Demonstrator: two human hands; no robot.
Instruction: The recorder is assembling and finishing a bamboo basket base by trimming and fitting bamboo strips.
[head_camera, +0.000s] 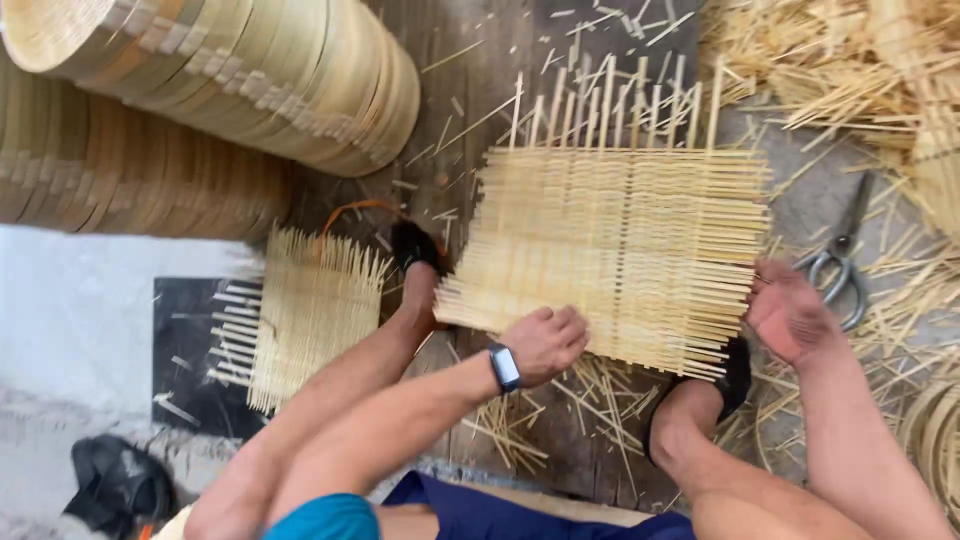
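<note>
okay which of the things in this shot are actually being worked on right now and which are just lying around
In hand:
woven bamboo mat, square, with loose strip ends sticking out
left hand, pressing on its near edge
right hand, at its right edge

Lying about:
second woven mat, on the left
scissors
stacked bamboo hoops
loose bamboo strips
black bundle

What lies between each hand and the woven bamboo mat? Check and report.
Nothing visible. The left hand rests on the woven bamboo mat at its lower left edge; the right hand presses its right edge. The scissors lie aside.
</note>
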